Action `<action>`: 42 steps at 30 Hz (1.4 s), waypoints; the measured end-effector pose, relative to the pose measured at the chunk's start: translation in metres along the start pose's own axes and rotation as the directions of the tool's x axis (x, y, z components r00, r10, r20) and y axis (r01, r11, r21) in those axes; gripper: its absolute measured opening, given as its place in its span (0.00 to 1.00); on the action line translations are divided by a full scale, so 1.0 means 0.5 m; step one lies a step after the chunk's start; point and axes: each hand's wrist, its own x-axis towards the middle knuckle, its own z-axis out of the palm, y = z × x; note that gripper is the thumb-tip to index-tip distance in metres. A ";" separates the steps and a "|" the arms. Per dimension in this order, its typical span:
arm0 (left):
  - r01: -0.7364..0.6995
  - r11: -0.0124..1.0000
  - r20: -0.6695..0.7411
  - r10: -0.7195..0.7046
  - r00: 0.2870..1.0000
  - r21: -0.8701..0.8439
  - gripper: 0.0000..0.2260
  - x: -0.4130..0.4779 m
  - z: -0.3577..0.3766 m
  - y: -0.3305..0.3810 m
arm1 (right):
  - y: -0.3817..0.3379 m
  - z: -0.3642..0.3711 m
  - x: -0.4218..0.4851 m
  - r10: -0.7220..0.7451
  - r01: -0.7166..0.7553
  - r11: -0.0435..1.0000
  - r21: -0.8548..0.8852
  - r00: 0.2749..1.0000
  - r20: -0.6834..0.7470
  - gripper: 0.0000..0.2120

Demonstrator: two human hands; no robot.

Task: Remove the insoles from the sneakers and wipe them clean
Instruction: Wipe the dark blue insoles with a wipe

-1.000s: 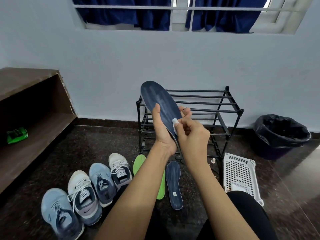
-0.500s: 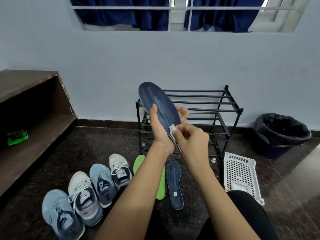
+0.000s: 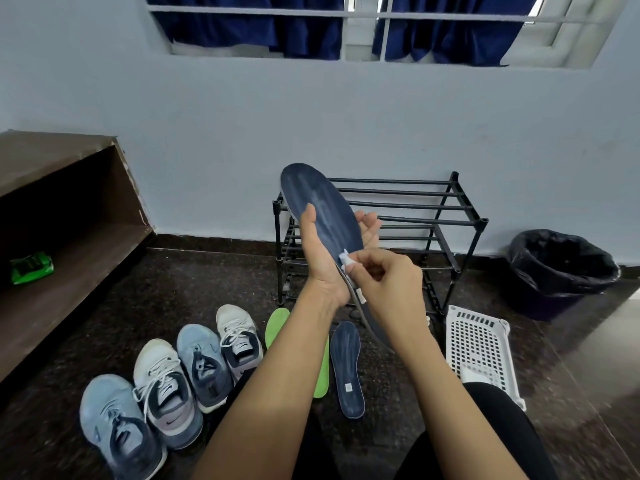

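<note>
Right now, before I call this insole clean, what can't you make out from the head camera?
Head view only:
- Navy insole: heel end hidden behind the right hand and its forearm.
- White wipe: mostly inside the right hand's grip; its size unclear.
- Green insole: middle covered by the left forearm.
- Sneakers: insides too dark to tell whether insoles remain.
- Green packet: label too small to read.

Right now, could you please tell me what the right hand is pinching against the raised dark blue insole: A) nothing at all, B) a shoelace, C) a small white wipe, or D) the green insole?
C: the right hand pinches a small white wipe against the dark blue insole, which the left hand holds.
</note>
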 end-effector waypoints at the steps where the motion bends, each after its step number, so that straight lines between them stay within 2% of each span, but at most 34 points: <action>1: -0.006 1.000 -0.005 0.006 1.000 0.001 0.31 0.003 -0.002 0.002 | -0.002 -0.001 -0.004 -0.001 0.001 1.000 0.012 1.000 0.003 0.02; 5: -0.024 1.000 0.003 0.024 1.000 0.010 0.30 -0.001 0.005 -0.002 | 0.001 0.013 0.002 -0.019 0.021 1.000 0.015 0.995 -0.102 0.04; 8: 0.001 0.999 0.016 -0.002 1.000 0.037 0.28 -0.014 0.015 -0.005 | 0.009 0.025 0.018 -0.079 0.069 0.996 -0.058 0.976 -0.204 0.07; 12: 0.039 0.997 0.025 -0.041 0.999 0.062 0.29 -0.026 0.017 -0.013 | 0.009 0.028 0.025 -0.142 0.106 0.985 -0.135 0.942 -0.303 0.03; 14: 0.051 0.998 0.009 -0.051 0.999 0.031 0.29 -0.025 0.013 -0.010 | 0.004 0.020 0.019 -0.136 0.115 0.988 -0.098 0.961 -0.242 0.02; 16: 0.027 0.999 -0.003 -0.027 1.000 0.020 0.30 -0.018 0.007 -0.001 | -0.004 0.006 0.011 -0.067 0.066 0.998 -0.017 0.992 -0.104 0.02; 19: -0.025 0.999 -0.020 0.024 1.000 -0.028 0.31 -0.009 0.001 0.010 | -0.013 -0.007 -0.002 -0.017 0.013 0.999 0.047 0.998 0.067 0.02; 21: -0.036 0.998 -0.025 0.035 0.999 -0.041 0.31 -0.005 0.003 0.010 | -0.014 -0.005 -0.005 -0.016 0.013 0.997 0.070 0.999 0.050 0.01; 25: -0.029 1.000 -0.021 0.029 0.999 0.000 0.30 -0.009 0.010 0.000 | -0.001 0.014 0.001 -0.026 0.031 0.998 0.045 0.995 -0.098 0.06; 29: 0.042 0.998 0.004 -0.042 0.999 0.049 0.31 -0.028 0.022 -0.016 | 0.014 0.023 0.017 -0.162 0.133 0.984 -0.122 0.947 -0.276 0.04; 31: 0.053 0.997 0.010 -0.054 0.998 0.061 0.31 -0.033 0.023 -0.024 | 0.015 0.022 0.021 -0.191 0.145 0.976 -0.165 0.930 -0.313 0.02; 33: 0.056 0.997 0.001 -0.056 0.998 0.055 0.31 -0.030 0.021 -0.022 | 0.013 0.018 0.018 -0.160 0.127 0.982 -0.137 0.950 -0.269 0.02; 35: 0.046 0.998 -0.013 -0.045 0.999 0.032 0.31 -0.022 0.015 -0.012 | 0.005 0.009 0.010 -0.079 0.072 0.996 -0.057 0.987 -0.143 0.01; 38: 0.006 1.000 -0.031 -0.007 0.999 -0.012 0.32 -0.011 0.008 0.002 | -0.009 -0.006 -0.004 -0.012 0.012 1.000 0.028 1.000 0.027 0.01; 40: -0.001 1.000 -0.037 0.000 0.999 -0.029 0.32 -0.006 0.007 0.004 | -0.013 -0.008 -0.009 -0.005 0.003 0.998 0.066 0.999 0.031 0.01; 42: -0.013 1.000 -0.048 0.012 0.999 -0.015 0.31 -0.004 0.008 0.000 | -0.009 -0.001 -0.008 -0.001 0.003 0.998 0.070 0.999 -0.032 0.03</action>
